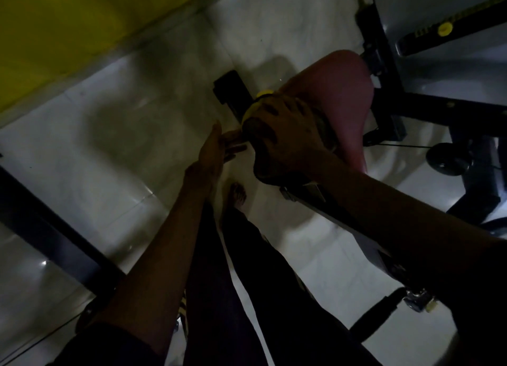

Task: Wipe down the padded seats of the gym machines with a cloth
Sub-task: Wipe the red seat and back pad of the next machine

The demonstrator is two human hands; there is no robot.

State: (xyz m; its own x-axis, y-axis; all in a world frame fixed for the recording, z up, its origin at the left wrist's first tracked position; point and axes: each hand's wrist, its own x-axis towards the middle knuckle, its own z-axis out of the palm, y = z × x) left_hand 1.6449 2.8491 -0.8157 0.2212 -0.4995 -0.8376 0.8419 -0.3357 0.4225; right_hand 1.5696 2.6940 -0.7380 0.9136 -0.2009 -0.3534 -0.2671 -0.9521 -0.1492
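A pink padded seat (340, 91) sits on a dark machine frame right of centre. My right hand (288, 135) presses a dark cloth with a yellow edge (259, 108) onto the seat's near end, fingers spread over it. My left hand (216, 149) is flat and open just left of the seat's end, its fingertips touching the cloth's edge, holding nothing. The cloth is mostly hidden under my right hand. The scene is dim.
Black machine frame bars (389, 72) and a small wheel (447, 160) stand at the right. A dark bar (52, 236) crosses the lower left. A yellow wall (68, 25) runs along the top left. My legs and bare foot (237, 195) stand on the pale tiled floor (123, 146).
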